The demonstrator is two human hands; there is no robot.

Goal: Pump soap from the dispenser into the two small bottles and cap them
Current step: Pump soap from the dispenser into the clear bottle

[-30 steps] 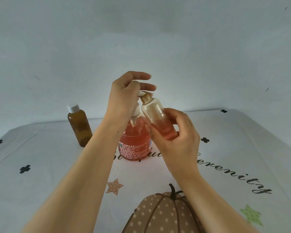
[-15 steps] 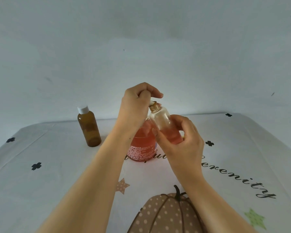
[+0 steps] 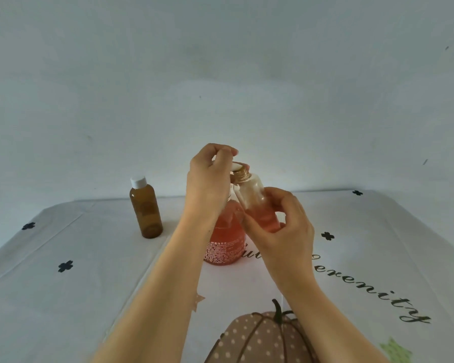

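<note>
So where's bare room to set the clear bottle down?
Bare cloth right of the dispenser and in front of the amber bottle. Crowded at the pump: left hand on it, right hand holding the clear bottle.

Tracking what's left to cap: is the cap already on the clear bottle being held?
No, the clear bottle in the right hand shows a bare threaded neck at the dispenser spout.

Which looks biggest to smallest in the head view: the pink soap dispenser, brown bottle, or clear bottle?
1. pink soap dispenser: largest, though partly hidden.
2. brown bottle and clear bottle: alike; the clear one is nearer the camera, so unranked.
</note>
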